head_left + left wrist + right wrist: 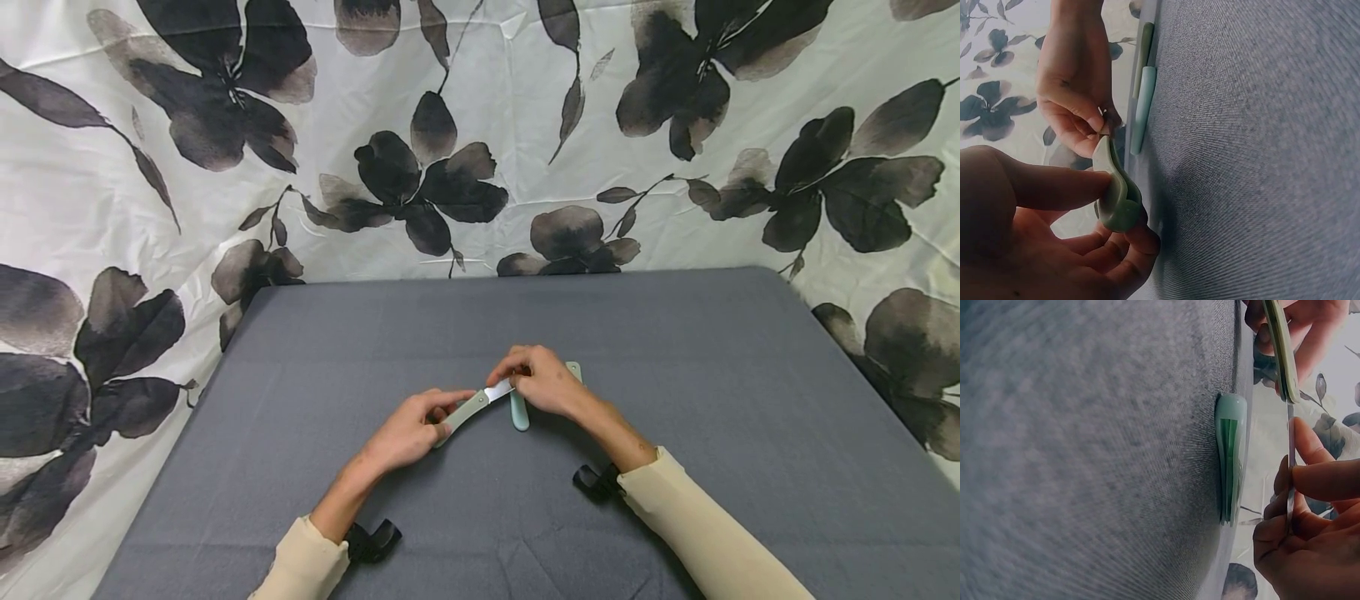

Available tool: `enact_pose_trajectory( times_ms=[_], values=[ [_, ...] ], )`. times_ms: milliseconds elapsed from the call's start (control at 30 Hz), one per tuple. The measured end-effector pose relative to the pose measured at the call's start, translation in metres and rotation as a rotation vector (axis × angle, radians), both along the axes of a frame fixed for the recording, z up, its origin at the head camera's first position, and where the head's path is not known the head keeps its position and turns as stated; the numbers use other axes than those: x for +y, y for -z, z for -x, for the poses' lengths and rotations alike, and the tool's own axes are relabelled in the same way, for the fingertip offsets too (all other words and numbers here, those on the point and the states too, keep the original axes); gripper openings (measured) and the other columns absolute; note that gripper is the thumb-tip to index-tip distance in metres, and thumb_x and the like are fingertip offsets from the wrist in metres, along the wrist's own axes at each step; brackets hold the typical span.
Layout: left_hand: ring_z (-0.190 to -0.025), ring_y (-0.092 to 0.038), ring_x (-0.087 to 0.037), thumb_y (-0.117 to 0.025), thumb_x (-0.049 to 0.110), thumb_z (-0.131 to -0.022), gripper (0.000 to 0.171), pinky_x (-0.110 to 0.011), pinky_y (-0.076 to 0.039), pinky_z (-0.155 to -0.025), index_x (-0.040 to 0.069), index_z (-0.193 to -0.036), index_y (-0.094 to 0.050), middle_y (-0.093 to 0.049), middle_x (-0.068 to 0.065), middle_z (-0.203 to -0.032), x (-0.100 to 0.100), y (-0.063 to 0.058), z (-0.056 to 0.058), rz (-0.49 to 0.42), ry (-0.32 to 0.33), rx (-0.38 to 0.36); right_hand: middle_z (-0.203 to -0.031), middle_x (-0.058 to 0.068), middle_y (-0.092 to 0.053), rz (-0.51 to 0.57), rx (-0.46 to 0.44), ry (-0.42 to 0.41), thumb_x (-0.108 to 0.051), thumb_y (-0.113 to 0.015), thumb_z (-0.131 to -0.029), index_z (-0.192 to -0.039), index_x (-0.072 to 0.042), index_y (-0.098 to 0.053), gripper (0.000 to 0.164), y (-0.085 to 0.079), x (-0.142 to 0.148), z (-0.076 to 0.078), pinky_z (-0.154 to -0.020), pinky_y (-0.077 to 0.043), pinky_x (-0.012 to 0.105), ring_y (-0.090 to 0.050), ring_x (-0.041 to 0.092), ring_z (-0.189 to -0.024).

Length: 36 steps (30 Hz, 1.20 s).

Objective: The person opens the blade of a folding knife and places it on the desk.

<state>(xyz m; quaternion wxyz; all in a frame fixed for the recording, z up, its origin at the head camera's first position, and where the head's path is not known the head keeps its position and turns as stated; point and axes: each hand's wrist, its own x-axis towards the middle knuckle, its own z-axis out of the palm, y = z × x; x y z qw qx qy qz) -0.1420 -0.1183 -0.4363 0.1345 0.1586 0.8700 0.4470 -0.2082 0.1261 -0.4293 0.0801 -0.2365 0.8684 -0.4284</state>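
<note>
A folding knife with a pale green handle (467,413) and a bright blade (498,390) is swung open between the two hands, held above the grey surface. My left hand (411,429) grips the handle, its thumb pressed on one side in the left wrist view. The blade (1291,440) is pinched between thumb and fingers of my right hand (547,382). Below and beside the right hand lies a mint-coloured handle (520,414), with a slot along it in the right wrist view. A second pale green handle (574,370) lies partly hidden behind that hand.
A grey cloth-covered table (360,333) spreads under both hands, lightly creased at the front. A white floral curtain (517,92) hangs behind its far edge and round its sides. Black straps or mounts (372,542) sit at both wrists.
</note>
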Motion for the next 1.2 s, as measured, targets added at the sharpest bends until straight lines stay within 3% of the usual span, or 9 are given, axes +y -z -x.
enact_pose_trajectory(
  times_ms=[300, 733, 933, 1200],
  values=[
    [-0.087, -0.059, -0.015, -0.058, -0.005, -0.092, 0.057, -0.027, -0.047, -0.075, 0.014, -0.145, -0.063, -0.067, -0.012, -0.11, -0.003, -0.003, -0.003, 0.039, 0.039, 0.028, -0.084, 0.009, -0.066, -0.015, 0.038, -0.032, 0.009, -0.056, -0.089, -0.091, -0.017, -0.084, 0.038, 0.0, -0.002, -0.002, -0.069, -0.039, 0.024, -0.048, 0.013, -0.074],
    [-0.088, -0.058, -0.015, -0.057, -0.003, -0.095, 0.055, -0.027, -0.046, -0.076, 0.016, -0.147, -0.062, -0.066, -0.011, -0.11, -0.008, -0.007, -0.005, 0.077, 0.061, 0.055, -0.083, 0.004, -0.065, -0.006, 0.047, -0.043, 0.007, -0.056, -0.093, -0.093, -0.019, -0.084, 0.038, 0.001, -0.004, -0.005, -0.071, -0.04, 0.025, -0.049, 0.013, -0.076],
    [-0.091, -0.06, -0.016, -0.058, -0.005, -0.094, 0.058, -0.029, -0.048, -0.076, 0.012, -0.149, -0.057, -0.066, -0.014, -0.116, -0.005, -0.004, -0.009, 0.035, 0.032, 0.027, -0.1, 0.01, -0.073, 0.101, 0.01, -0.019, 0.004, -0.06, -0.095, -0.104, -0.011, -0.082, 0.028, 0.003, -0.002, -0.004, -0.078, -0.047, 0.026, -0.059, 0.015, -0.086],
    [-0.091, -0.06, -0.016, -0.062, -0.006, -0.093, 0.069, -0.024, -0.052, -0.076, 0.005, -0.158, -0.042, -0.063, -0.015, -0.115, -0.002, 0.0, -0.015, -0.069, 0.018, -0.019, -0.121, 0.027, -0.069, 0.349, -0.173, 0.076, 0.001, -0.064, -0.095, -0.126, -0.005, -0.072, 0.033, 0.0, -0.002, -0.006, -0.088, -0.05, 0.029, -0.067, 0.027, -0.108]
  ],
)
